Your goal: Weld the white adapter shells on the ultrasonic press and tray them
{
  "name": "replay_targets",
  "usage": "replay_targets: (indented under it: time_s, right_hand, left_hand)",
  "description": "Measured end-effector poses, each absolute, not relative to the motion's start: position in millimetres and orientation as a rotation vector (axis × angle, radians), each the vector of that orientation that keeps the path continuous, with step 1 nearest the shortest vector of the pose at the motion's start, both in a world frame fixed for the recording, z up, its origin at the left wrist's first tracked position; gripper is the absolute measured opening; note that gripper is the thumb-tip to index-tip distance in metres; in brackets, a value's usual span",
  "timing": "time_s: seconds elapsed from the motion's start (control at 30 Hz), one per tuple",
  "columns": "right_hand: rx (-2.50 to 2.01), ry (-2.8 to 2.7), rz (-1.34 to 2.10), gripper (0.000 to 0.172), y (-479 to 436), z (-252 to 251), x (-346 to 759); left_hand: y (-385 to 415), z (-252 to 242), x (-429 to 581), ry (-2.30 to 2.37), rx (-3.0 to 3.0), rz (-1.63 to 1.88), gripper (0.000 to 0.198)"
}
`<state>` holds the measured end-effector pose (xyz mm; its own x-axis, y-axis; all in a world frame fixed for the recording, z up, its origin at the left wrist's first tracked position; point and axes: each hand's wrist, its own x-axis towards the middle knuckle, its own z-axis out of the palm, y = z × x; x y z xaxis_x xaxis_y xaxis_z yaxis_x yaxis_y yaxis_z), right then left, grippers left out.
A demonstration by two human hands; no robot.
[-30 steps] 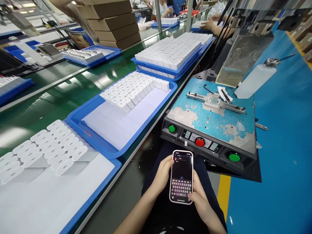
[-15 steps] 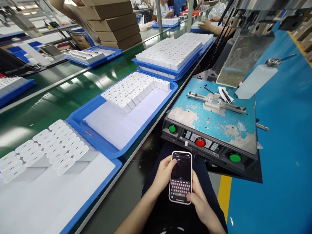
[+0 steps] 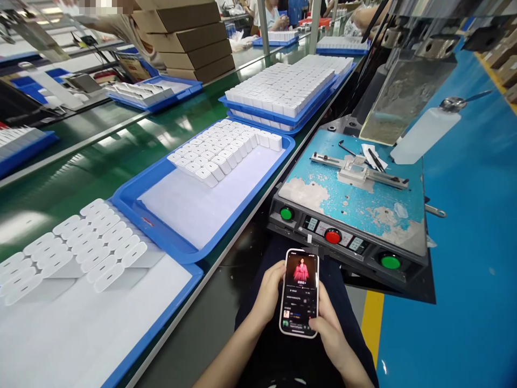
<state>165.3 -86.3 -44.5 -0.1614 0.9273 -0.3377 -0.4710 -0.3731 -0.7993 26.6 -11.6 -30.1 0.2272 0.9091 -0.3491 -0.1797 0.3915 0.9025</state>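
Note:
A smartphone [image 3: 298, 302] in a pale case is held upright over my lap, its lit screen showing a figure in pink above rows of text. My left hand [image 3: 270, 291] grips its left edge, thumb along the side. Around the right edge wraps my right hand [image 3: 329, 326], the thumb resting on the lower right of the screen. In front of the phone stands a bench press base [image 3: 351, 199] with a metal fixture [image 3: 357, 171], green buttons and a red button [image 3: 333, 235].
Left of me, a blue tray [image 3: 194, 253] holds white box-shaped parts [image 3: 226, 148]; a nearer tray [image 3: 161, 318] holds more. Stacked full trays [image 3: 278, 110] stand farther along the green conveyor [image 3: 97, 156]. Cardboard boxes [image 3: 194, 43] rise behind it. A white bottle [image 3: 426, 134] stands right of the press.
The phone screen has switched from a dark page with a keyboard to one with a picture and text. My left thumb has moved off the screen to the phone's edge.

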Motion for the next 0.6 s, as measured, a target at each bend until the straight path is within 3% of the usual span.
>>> replay_targets:
  time_s: [0.2, 0.3, 0.6]
  right_hand:
    - [-0.970, -0.617, 1.686, 0.067, -80.8, -43.3, 161.2]
    - [-0.961, -0.616, 1.670, 0.063, -79.0, -41.1, 160.3]
    - [-0.947, -0.580, 1.698, 0.064, -81.5, -37.9, 162.1]
  left_hand:
    - [-14.6, -24.8, 23.3, 0.995, 0.838, 0.859, 0.025]
    - [-15.6, -24.0, 22.1, 0.886, 0.802, 0.827, 0.034]
    - [-17.5, -25.7, 19.8, 0.828, 0.804, 0.830, 0.040]
